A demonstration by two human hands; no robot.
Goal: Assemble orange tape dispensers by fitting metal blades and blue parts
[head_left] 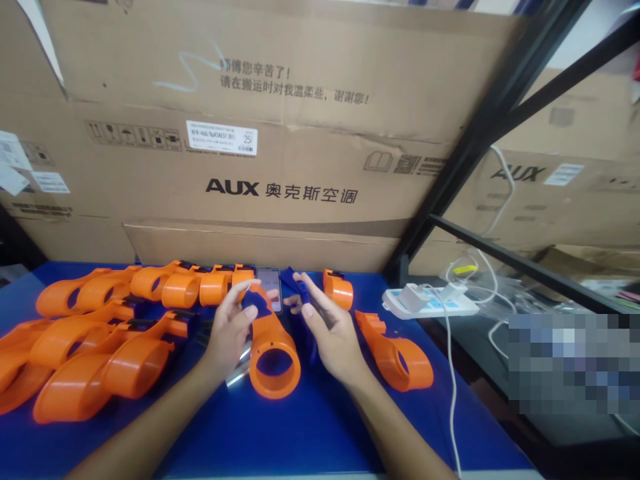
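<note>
My left hand (227,337) is closed on the upper end of an orange plastic ring-shaped part (257,327), whose round opening faces me. The ring hangs low over the blue tabletop (345,433). To its right, my right hand (333,327) pinches a thin dark blue piece (304,297) between thumb and fingers; its exact kind is unclear. A phone (273,283) with a lit screen stands just behind, between both hands. Under my left wrist lies a shiny silvery object (240,370), partly hidden.
Several orange ring parts (133,367) with dark ends lie in rows at the left. Two more orange parts, one by the box (339,291) and one nearer (403,363), sit at the right. A white power strip (450,305) trails cables. Cardboard (280,233) and a black frame (465,133) stand behind.
</note>
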